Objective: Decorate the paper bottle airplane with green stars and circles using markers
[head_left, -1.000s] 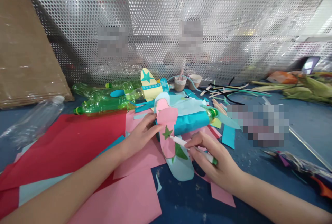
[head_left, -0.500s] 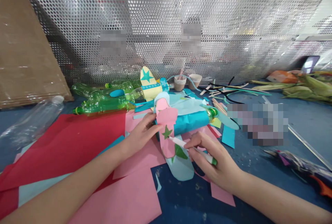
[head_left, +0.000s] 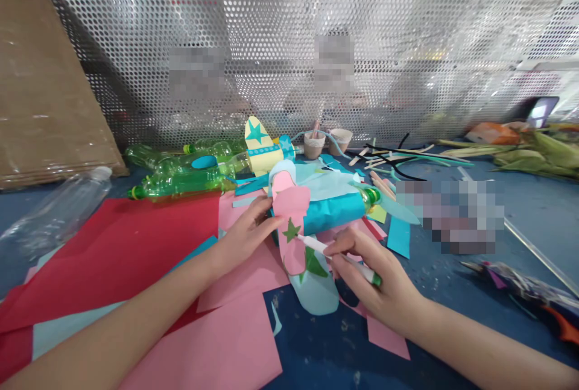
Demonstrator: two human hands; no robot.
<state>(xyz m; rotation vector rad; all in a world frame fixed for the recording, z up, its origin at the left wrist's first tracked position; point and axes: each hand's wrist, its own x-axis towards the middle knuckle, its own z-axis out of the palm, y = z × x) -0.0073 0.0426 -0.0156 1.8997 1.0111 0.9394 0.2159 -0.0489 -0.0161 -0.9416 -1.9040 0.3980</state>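
Note:
A bottle plane [head_left: 337,210] wrapped in teal paper lies in the middle of the table, with a pink paper wing [head_left: 291,230] bearing a green star. My left hand [head_left: 244,234] pinches the wing's left edge, fingers closed on it. My right hand [head_left: 371,278] is closed round a white pen with a green end [head_left: 344,258]. The pen's tip touches the wing just right of the star. A pale blue paper wing [head_left: 316,287] lies under the pink one.
Red [head_left: 113,251] and pink paper sheets [head_left: 226,348] cover the near left. Green bottles [head_left: 181,179] and a second plane with a yellow tail [head_left: 260,149] lie behind. A clear bottle [head_left: 54,215] rests far left, cardboard [head_left: 40,88] leans against the perforated screen, and sticks and scraps [head_left: 398,161] lie right.
My right hand and the pen shifted very slightly to the right along the wing. My left hand has stayed put.

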